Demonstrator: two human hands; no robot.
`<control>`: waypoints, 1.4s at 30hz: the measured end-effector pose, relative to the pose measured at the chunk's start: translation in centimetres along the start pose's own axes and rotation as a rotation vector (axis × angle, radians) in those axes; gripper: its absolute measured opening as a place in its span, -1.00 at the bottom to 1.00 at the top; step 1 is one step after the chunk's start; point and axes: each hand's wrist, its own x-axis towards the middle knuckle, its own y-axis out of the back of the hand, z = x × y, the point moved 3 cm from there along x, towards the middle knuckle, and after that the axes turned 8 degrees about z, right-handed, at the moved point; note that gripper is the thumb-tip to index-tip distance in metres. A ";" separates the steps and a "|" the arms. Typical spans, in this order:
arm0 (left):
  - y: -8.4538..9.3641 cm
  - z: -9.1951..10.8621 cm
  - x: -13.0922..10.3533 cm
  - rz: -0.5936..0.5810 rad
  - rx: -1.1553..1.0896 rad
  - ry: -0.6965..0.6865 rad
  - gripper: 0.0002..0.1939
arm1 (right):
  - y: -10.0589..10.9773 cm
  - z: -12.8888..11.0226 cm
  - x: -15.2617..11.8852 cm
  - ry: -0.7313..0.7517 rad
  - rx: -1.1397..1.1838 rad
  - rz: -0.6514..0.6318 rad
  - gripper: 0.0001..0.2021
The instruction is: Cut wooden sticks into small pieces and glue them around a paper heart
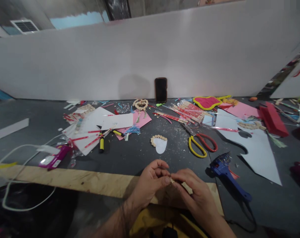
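Near the table's front edge my left hand (156, 178) and my right hand (193, 188) meet at their fingertips. Both are closed round a small pale beige piece (172, 180), mostly covered by the fingers. Beyond them on the dark table lies a white paper heart (161, 145), with small beige pieces (153, 138) along its upper and left edge. Scissors with one yellow and one red handle (197, 152) lie to the right of the heart. A blue glue gun (229, 178) rests to the right of my right hand.
A dark phone (161, 90) leans against the white partition (90, 66). White papers (90, 127), a yellow-black cutter (101, 144) and a magenta device (56, 157) with cables are on the left. Wrapped sticks (187, 110), cut white board (257, 148) and a red block (273, 119) lie right.
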 end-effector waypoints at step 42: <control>-1.2 -0.2 -0.2 -0.032 -0.253 0.118 -0.65 | 0.3 -0.7 -0.5 0.246 -0.148 0.174 -0.70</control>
